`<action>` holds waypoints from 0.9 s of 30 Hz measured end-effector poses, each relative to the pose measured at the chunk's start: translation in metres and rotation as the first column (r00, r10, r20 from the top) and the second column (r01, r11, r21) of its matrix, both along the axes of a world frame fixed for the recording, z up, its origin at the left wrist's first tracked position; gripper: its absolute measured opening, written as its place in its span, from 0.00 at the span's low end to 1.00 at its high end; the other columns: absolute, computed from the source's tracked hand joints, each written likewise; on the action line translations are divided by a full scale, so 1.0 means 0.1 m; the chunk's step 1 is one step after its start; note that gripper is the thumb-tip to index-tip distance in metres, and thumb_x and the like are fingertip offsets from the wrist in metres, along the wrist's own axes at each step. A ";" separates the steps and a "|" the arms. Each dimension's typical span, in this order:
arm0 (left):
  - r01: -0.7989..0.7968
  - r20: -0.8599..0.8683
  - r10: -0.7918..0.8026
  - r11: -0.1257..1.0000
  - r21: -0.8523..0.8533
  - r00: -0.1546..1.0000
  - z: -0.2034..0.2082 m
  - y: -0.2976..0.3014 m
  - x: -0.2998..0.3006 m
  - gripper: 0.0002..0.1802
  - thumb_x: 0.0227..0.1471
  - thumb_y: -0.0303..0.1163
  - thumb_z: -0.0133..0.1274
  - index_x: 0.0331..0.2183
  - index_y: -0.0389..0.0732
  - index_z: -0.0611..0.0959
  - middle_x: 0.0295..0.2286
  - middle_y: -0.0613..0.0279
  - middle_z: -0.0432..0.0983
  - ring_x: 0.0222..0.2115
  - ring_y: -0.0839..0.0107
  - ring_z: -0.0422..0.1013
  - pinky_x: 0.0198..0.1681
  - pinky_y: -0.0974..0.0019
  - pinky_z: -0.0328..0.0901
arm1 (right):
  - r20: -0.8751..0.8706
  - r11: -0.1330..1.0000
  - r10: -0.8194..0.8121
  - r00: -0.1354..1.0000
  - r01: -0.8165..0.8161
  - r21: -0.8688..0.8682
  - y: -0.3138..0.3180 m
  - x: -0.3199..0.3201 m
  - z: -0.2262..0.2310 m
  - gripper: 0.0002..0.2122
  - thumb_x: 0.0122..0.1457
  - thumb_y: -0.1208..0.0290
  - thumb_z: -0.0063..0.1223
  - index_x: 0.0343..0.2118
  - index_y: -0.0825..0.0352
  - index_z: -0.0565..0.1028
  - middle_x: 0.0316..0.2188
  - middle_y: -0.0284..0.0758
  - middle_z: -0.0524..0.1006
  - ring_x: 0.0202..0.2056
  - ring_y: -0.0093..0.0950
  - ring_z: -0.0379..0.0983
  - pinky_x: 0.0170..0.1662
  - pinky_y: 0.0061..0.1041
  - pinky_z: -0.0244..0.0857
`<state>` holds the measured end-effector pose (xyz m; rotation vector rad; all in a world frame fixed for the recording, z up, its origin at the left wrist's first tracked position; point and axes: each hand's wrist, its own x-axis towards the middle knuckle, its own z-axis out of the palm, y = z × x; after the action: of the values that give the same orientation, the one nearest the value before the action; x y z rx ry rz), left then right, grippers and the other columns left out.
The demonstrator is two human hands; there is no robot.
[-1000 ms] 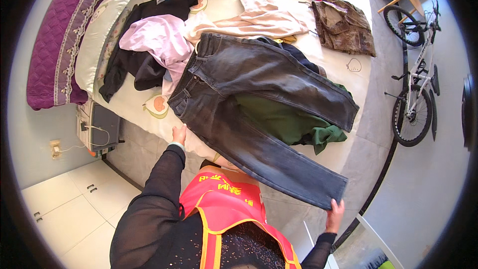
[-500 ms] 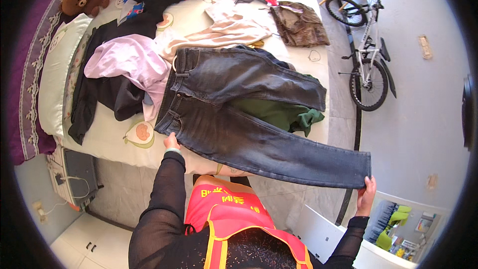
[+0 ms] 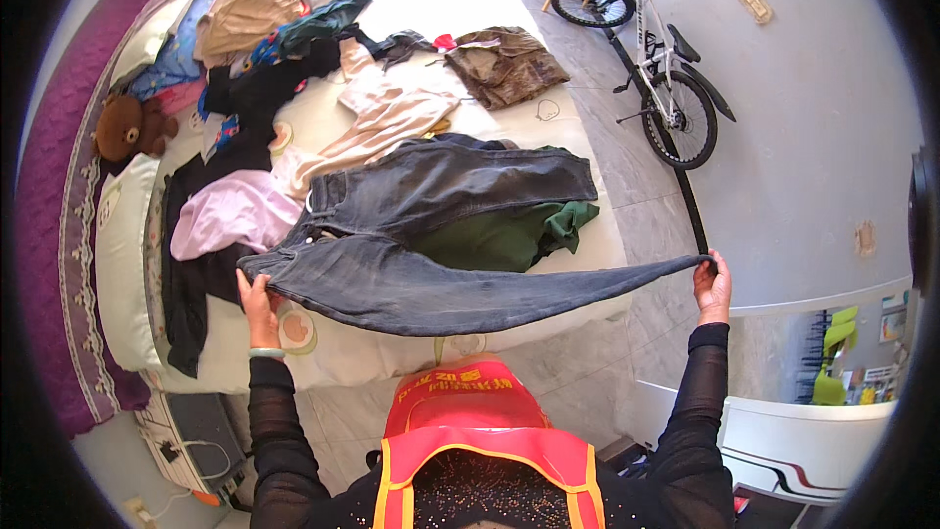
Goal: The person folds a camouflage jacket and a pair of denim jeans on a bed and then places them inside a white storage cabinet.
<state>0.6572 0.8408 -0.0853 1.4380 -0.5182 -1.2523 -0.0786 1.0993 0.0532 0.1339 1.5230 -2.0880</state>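
Left hand (image 3: pixel 258 312), head view: fingers and thumb closed on the near waistband corner of dark grey denim jeans (image 3: pixel 441 289); pale bangle (image 3: pixel 266 353) at the wrist. Right hand (image 3: pixel 713 286), same view: fingers and thumb pinched together on the hem of the near leg, well apart from the left. Jeans: waistband toward left, over the bed (image 3: pixel 441 0); near leg drawn out between both hands, its hem beyond the bed's right edge. Far leg lies over a dark green garment (image 3: pixel 490 240). Lavender garment (image 3: pixel 235 216): just beside the waistband.
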 end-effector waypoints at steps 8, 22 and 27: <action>-0.089 -0.109 0.074 0.987 -0.131 0.991 0.08 -0.91 -0.14 0.21 0.45 0.25 0.50 0.44 0.48 0.73 0.23 0.70 0.70 0.20 0.77 0.67 0.25 0.73 0.67 | -0.203 0.954 0.284 0.937 -0.297 -0.035 -0.41 -0.28 -0.44 0.11 0.56 0.78 0.46 0.42 0.72 0.65 0.39 0.42 0.74 0.43 0.33 0.72 0.47 0.29 0.67; 0.071 0.111 -0.072 0.997 0.008 0.991 -0.93 -3.01 -0.86 0.10 0.51 0.36 0.53 0.29 0.40 0.74 0.24 0.60 0.73 0.27 0.69 0.71 0.32 0.67 0.69 | -0.277 0.541 0.728 0.626 -0.277 0.794 -2.75 -2.09 -2.82 0.10 0.52 0.67 0.53 0.30 0.70 0.74 0.19 0.30 0.75 0.19 0.19 0.68 0.24 0.19 0.61; 0.184 0.248 -0.260 0.939 0.290 0.933 -1.62 -3.12 -2.02 0.22 0.48 0.37 0.53 0.42 0.35 0.70 0.43 0.53 0.67 0.44 0.60 0.65 0.46 0.60 0.61 | -0.325 0.437 0.746 0.581 -0.058 0.898 -3.07 -2.11 -4.20 0.22 0.49 0.57 0.54 0.39 0.74 0.73 0.37 0.50 0.74 0.40 0.41 0.71 0.46 0.32 0.63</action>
<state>0.4549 0.5288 -0.2477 1.8398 -0.7492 -1.3390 -0.2895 0.7923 -0.3673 -0.7802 2.5546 -0.7810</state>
